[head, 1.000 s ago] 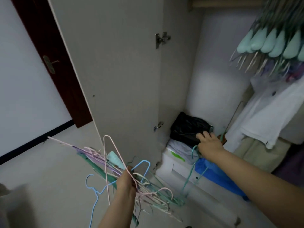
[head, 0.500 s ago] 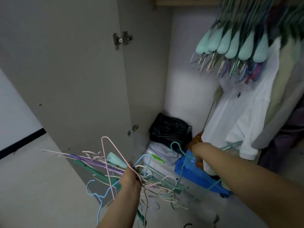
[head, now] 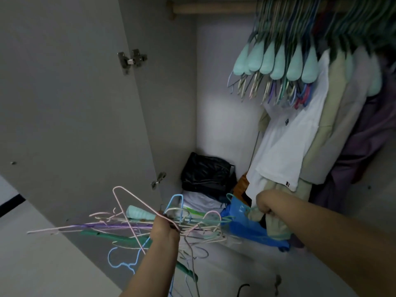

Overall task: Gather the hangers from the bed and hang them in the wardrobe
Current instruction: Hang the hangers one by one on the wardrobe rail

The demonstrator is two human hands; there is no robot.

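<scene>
from the head view, the top of the wardrobe [head: 222, 116] is cut off just above the wooden rail [head: 214, 10], and the hooks of the hanging hangers [head: 278, 61] up there smear into a dark green blur, so they cannot be counted. the right edge is dim too; past the white t-shirt [head: 287, 133] and the beige garment [head: 334, 125] the purple clothes [head: 364, 136] fade into shadow. the left hand [head: 164, 231] is curled tight around the middle of a bundle of hangers [head: 120, 224], a tangle of pink, purple, green and blue wire and plastic held out low in front of the open wardrobe door [head: 68, 108]; where one hanger ends and the next begins is hard to follow, and a few trail off the bottom of the frame. the right hand [head: 265, 203] is a closed fist at the hems of the hanging clothes, seen from the back, so its fingers are hidden; a thin teal hanger [head: 230, 197] seems to run into that fist, gripped there, though the contact itself is out of sight. inside, on the wardrobe floor, a black plastic bag [head: 206, 172] sits in the back corner above folded white cloth [head: 199, 200], with a blue bag [head: 242, 224] just beside them and partly under the right forearm. what the bags hold cannot be made out.
</scene>
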